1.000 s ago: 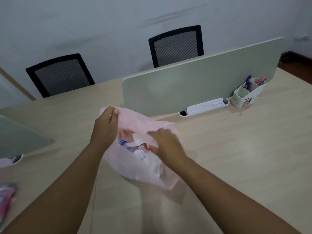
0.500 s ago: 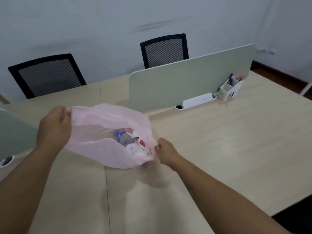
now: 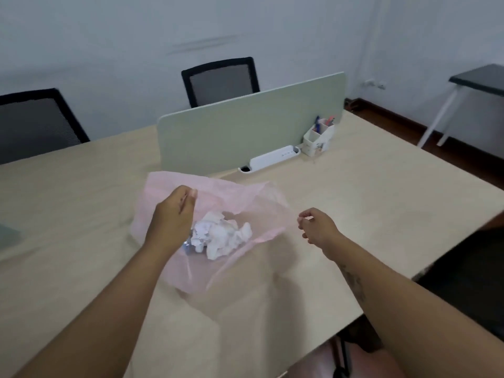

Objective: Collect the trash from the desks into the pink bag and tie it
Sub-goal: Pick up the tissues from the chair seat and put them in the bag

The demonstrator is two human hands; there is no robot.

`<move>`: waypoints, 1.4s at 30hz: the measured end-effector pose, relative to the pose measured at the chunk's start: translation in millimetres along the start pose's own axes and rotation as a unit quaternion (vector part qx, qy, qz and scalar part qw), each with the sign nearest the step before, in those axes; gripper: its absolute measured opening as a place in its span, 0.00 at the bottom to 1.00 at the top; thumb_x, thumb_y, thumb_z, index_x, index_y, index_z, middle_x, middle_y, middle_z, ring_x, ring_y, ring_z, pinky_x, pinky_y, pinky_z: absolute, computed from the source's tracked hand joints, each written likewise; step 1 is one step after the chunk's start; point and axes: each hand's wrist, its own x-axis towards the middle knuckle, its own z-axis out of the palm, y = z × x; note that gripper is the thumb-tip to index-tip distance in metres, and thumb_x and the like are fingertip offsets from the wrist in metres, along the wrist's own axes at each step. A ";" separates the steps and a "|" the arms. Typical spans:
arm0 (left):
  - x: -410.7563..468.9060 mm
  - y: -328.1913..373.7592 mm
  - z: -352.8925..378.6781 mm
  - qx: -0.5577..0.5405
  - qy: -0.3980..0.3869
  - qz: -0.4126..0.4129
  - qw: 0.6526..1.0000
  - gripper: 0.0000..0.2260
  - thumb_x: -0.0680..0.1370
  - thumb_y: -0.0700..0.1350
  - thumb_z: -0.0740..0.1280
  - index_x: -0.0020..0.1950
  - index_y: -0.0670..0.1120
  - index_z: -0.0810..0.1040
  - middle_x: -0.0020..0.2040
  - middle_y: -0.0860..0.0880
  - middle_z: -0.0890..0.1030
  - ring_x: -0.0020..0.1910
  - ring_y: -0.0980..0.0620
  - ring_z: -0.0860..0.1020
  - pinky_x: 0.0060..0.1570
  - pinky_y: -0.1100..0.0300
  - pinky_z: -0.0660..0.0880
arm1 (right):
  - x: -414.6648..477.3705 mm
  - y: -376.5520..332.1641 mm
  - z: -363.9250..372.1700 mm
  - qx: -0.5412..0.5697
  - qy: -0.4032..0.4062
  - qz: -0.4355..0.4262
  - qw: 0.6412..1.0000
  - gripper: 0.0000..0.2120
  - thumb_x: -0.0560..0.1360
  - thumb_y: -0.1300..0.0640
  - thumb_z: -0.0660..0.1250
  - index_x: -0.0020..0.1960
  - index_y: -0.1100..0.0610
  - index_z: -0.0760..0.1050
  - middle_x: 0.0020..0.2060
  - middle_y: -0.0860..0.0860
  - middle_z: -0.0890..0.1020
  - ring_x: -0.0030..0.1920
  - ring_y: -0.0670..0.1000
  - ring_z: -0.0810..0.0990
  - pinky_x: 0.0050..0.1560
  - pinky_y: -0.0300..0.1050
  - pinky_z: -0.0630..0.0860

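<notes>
Pink bag [image 3: 218,197] sits on the table [image 3: 368,200], just in front of the green divider [image 3: 245,132], mouth gaping toward the camera. Inside: crumpled white paper [image 3: 221,236] and sth blue-clear under it by the left wrist, prob. a bottle [image 3: 187,245], mostly hidden.

Left hand [image 3: 174,214] is over the bag's left side, thumb and fingers pressed together on the thin film at the far rim, so it looks like a pinch on the bag. Right hand [image 3: 316,227] is just beside the bag's right edge, fingers loosely curled; film there is near see-through, so can't tell if it pinches the rim or has nothing.

Handling, as a guess: bag is v. thin, floppy plastic, no stiffness, slumps flat wherever not held up. Load is light, paper mostly, the bottle being the only weight. Film is slick and may slip from a loose pinch; may also stretch or tear if yanked.

Best hold: the rim at two opposite sides, w/ a good bunch of film in each hand, not one layer. Gather the mouth above the trash to leave enough slack for a knot.
</notes>
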 end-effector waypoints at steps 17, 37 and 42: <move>-62.2 93.7 132.2 0.152 -0.081 -0.027 0.985 0.13 0.83 0.58 0.54 0.48 0.51 0.72 0.41 0.43 0.78 0.41 0.38 0.76 0.42 0.47 0.74 | -52.5 91.3 -196.9 -0.541 -0.258 0.018 0.801 0.22 0.78 0.42 0.61 0.57 0.60 0.77 0.51 0.54 0.80 0.51 0.56 0.78 0.55 0.50 0.75; -73.9 102.3 144.2 0.089 -0.177 0.064 0.978 0.14 0.83 0.57 0.53 0.48 0.50 0.72 0.40 0.46 0.78 0.40 0.41 0.76 0.41 0.48 0.74 | -194.3 162.8 -206.6 -0.795 -0.120 0.075 0.589 0.26 0.80 0.50 0.62 0.76 0.50 0.61 0.72 0.57 0.65 0.71 0.67 0.63 0.68 0.66 0.59; -85.2 108.8 149.6 0.073 -0.189 0.082 0.976 0.14 0.83 0.57 0.53 0.47 0.50 0.72 0.36 0.46 0.77 0.37 0.42 0.75 0.38 0.49 0.73 | -209.7 197.1 -228.1 -0.818 -0.018 0.004 0.575 0.14 0.80 0.57 0.58 0.65 0.55 0.72 0.58 0.56 0.74 0.58 0.62 0.73 0.56 0.57 0.68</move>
